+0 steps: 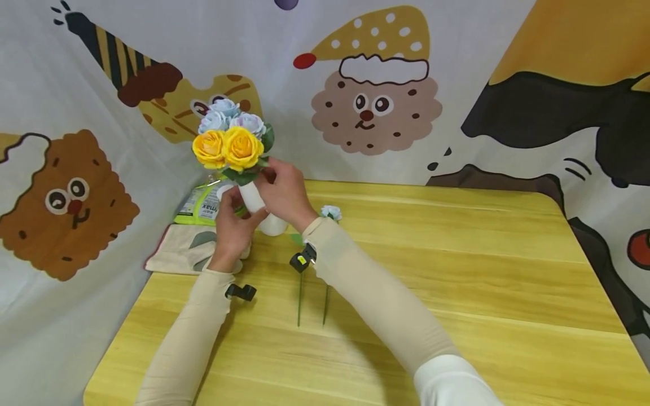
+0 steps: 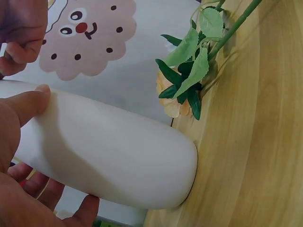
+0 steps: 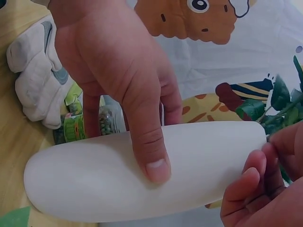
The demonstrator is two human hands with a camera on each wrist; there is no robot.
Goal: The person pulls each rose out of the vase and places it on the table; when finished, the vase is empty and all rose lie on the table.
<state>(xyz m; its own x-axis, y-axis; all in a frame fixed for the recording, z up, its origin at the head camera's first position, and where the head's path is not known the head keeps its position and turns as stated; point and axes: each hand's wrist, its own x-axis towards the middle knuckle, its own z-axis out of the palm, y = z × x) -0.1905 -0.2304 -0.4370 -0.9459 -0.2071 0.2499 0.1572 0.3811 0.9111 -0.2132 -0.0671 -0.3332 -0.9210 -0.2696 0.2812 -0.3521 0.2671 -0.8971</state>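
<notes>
A white vase (image 1: pixel 252 198) stands on the wooden table, holding pale blue roses (image 1: pixel 223 115) and yellow roses (image 1: pixel 242 148) with green leaves at its mouth. My left hand (image 1: pixel 235 225) grips the vase's body, its thumb (image 3: pixel 154 156) across one side and the fingers (image 2: pixel 49 191) round the other. At the vase's mouth, just under the blooms, my right hand (image 1: pixel 286 189) pinches a flower stem with curled fingers; the stem is mostly hidden. Near the vase lie a pale blue rose (image 1: pixel 331 212) and a peach rose (image 2: pixel 169 92), their green stems (image 1: pixel 299 299) pointing toward me.
White-and-grey work gloves (image 1: pixel 178 248) lie left of the vase. Behind them is a bright green and white package (image 1: pixel 200 202). The right wrist view shows a clear jar (image 3: pixel 111 120) of green bits. A cartoon-print cloth (image 1: pixel 284 113) hangs behind the table (image 1: pixel 457 270).
</notes>
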